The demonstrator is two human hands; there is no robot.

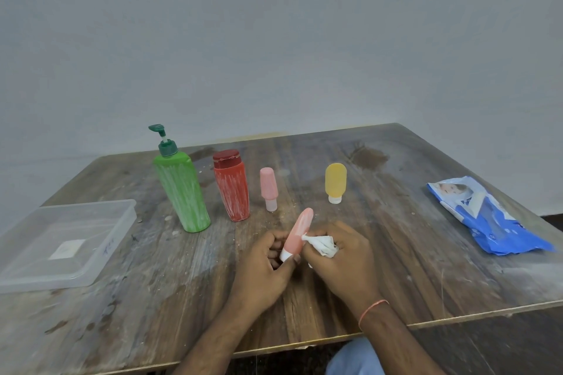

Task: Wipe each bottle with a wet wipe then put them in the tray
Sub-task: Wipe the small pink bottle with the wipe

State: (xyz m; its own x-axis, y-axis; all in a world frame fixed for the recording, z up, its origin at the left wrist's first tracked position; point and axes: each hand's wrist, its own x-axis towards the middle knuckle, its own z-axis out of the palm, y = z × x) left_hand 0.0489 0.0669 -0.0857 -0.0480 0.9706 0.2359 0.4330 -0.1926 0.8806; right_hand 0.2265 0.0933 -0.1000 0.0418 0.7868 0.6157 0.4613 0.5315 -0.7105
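Note:
My left hand [268, 265] grips the white cap end of a salmon-pink bottle [300, 231], which tilts up and away from me. My right hand [344, 256] holds a crumpled white wet wipe [321, 245] pressed against the bottle's side. Behind them stand a green pump bottle [182, 192], a red bottle [233, 189], a small pink bottle [268, 187] on its cap and a yellow bottle [335, 181] on its cap, all smeared with white dust. A clear plastic tray [100, 250] lies at the left with nothing in it.
A blue wet-wipe pack [487, 219] lies at the right of the worn wooden table [426, 268]. The table's front edge runs just below my forearms. A grey wall stands behind the table.

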